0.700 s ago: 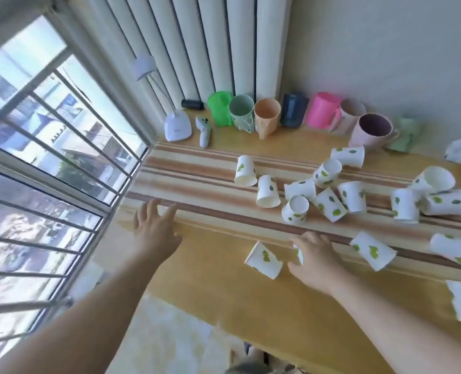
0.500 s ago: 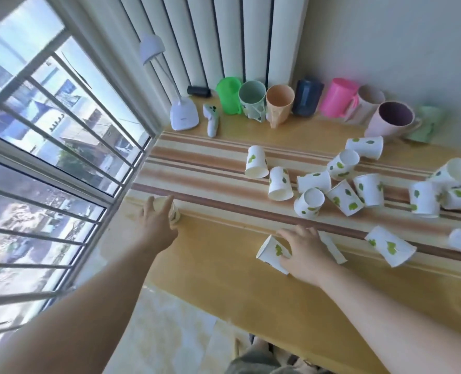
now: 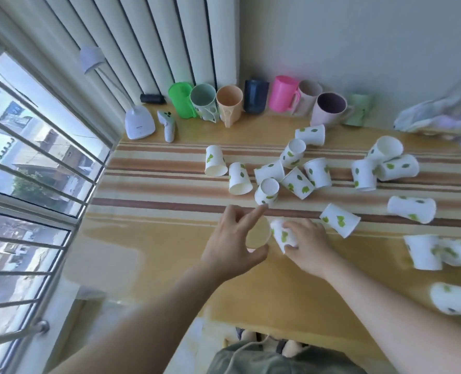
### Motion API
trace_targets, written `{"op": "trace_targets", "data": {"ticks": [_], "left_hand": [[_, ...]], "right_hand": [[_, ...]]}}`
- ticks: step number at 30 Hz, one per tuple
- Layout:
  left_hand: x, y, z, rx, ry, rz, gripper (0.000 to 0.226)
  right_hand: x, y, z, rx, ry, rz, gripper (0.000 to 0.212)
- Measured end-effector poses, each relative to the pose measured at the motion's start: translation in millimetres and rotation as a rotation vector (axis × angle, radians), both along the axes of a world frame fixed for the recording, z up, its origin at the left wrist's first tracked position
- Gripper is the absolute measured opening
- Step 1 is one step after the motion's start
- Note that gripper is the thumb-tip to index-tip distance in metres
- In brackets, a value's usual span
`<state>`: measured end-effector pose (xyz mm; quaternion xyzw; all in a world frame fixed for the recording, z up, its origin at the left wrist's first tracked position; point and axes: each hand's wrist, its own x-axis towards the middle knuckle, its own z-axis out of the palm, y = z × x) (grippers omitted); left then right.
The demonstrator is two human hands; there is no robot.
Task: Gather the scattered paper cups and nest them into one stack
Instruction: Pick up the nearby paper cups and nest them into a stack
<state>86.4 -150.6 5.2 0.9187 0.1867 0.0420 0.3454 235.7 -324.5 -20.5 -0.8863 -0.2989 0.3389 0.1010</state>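
Note:
Several white paper cups with green leaf prints lie scattered on the wooden table [image 3: 170, 265]. My left hand [image 3: 230, 245] grips one paper cup [image 3: 257, 234] with its open mouth turned toward the right. My right hand [image 3: 309, 248] holds a second paper cup [image 3: 283, 234] on its side, its end right at the mouth of the first. A cluster of cups [image 3: 291, 179] lies on the striped runner behind my hands. Another cup [image 3: 338, 220] rests just right of my right hand. More cups [image 3: 410, 211] lie toward the right edge.
A row of coloured plastic mugs [image 3: 229, 106] stands along the back wall. A white desk lamp [image 3: 139, 125] and a white handheld device [image 3: 167, 125] sit at the back left. A barred window [image 3: 29, 168] is at the left. Crumpled plastic [image 3: 429, 120] lies at the back right.
My left hand picked up a cup at the table's left edge and carried it right. My right hand lifted the cup near the front. The two cups now meet.

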Motion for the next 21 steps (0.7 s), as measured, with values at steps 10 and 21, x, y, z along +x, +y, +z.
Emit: {"op": "trace_targets", "data": {"ticks": [10,21], "left_hand": [[88,-150,-60,0.065,0.261,-0.477,0.101],[45,-140,-125,-0.103,0.266,-0.185,0.127]], "right_hand": [[13,-187,-18,-0.114,0.018,-0.325,0.065],[54,-201,-102,0.126,-0.353,-0.033,0.053]]}}
